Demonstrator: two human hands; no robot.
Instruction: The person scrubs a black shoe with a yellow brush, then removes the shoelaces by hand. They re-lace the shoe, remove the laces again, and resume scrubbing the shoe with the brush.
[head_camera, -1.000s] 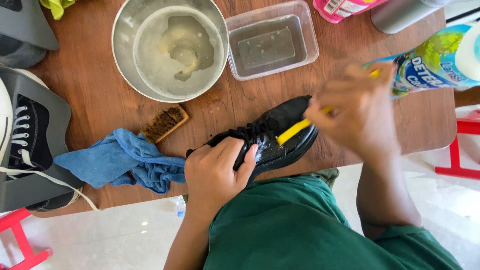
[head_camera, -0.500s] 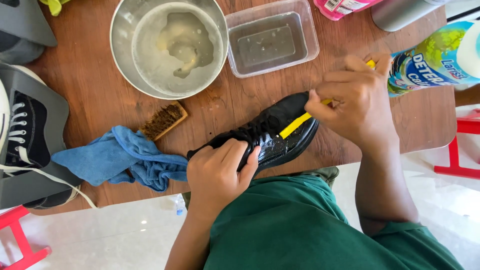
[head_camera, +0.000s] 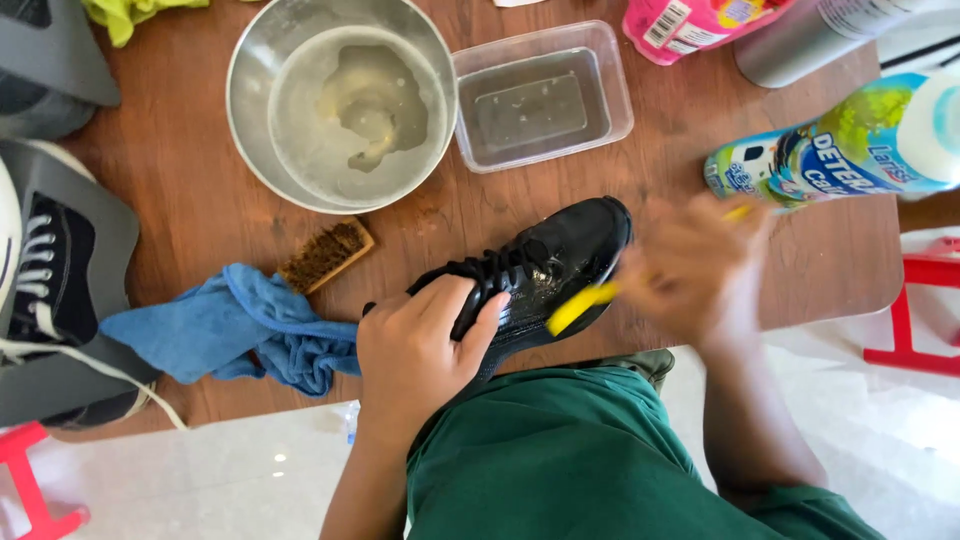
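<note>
A wet black lace-up shoe (head_camera: 550, 260) lies on its side at the near edge of the brown wooden table (head_camera: 200, 210). My left hand (head_camera: 425, 350) grips it around the heel and laces. My right hand (head_camera: 695, 270), blurred by motion, holds a yellow-handled brush (head_camera: 580, 307) whose head touches the shoe's side near the toe.
A metal bowl (head_camera: 340, 100) of soapy water and a clear plastic tub (head_camera: 540, 95) of water stand behind the shoe. A wooden brush (head_camera: 325, 255) and blue cloth (head_camera: 235, 325) lie left. Grey shoes (head_camera: 60, 290) are at far left, a detergent bottle (head_camera: 840, 145) at right.
My right hand has moved back and forth along the shoe with the yellow brush, now sitting lower and to the right. The left hand keeps its grip on the shoe.
</note>
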